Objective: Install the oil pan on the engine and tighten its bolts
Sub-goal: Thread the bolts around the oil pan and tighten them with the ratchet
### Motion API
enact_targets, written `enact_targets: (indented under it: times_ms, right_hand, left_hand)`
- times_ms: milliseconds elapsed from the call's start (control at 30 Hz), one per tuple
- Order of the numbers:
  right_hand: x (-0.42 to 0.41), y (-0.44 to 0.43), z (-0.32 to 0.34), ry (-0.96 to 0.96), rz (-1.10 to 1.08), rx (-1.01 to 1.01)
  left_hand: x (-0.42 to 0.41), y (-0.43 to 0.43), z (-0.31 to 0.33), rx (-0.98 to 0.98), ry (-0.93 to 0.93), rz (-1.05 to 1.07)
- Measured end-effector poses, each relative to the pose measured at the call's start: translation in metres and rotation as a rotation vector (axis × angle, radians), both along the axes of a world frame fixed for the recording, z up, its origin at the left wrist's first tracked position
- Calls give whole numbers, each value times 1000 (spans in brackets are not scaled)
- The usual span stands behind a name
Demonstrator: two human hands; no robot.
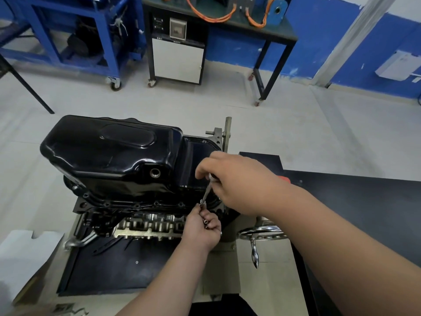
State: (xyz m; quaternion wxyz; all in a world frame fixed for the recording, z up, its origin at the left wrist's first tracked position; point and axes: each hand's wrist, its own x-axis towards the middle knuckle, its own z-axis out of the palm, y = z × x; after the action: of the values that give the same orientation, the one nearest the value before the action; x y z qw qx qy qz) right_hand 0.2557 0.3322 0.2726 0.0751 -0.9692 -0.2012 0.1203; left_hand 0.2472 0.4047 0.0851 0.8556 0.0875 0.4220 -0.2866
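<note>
Hands at centre frame, my right hand [234,181] gripping a driver [206,192] on the black oil pan [109,156] rim, my left hand [202,226] pinching its tip, bolts [205,222] in palm.

Right hand [237,183] raised, left hand [202,229] below, both fingers pinched.

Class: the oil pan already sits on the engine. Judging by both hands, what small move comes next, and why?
Probably seat the driver tip on the flange bolt and spin it. The right hand grips its top, the left hand steadies the tip at the oil pan edge.

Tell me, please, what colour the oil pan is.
Glossy black oil pan, seen in the head view.
</note>
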Motion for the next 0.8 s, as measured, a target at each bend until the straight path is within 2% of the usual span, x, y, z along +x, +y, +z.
enact_targets:
  times_ms: [133, 333, 533, 700, 800]
  right_hand:
    - [0, 7, -5, -39, 72, -126]
    - [6, 5, -10, -160, 53, -202]
    - [7, 6, -6, -47, 89, -105]
    - [10, 11, -14, -190, 35, -246]
    - [9, 9, -11, -135, 46, -180]
  left_hand:
    - [0, 6, -5, -4, -17, -26]
    - [-1, 17, -11, -72, -66, -91]
    - [2, 16, -8, -65, -49, -108]
    - [1, 17, -5, -41, -54, -110]
    - [2, 18, -7, -37, -54, -123]
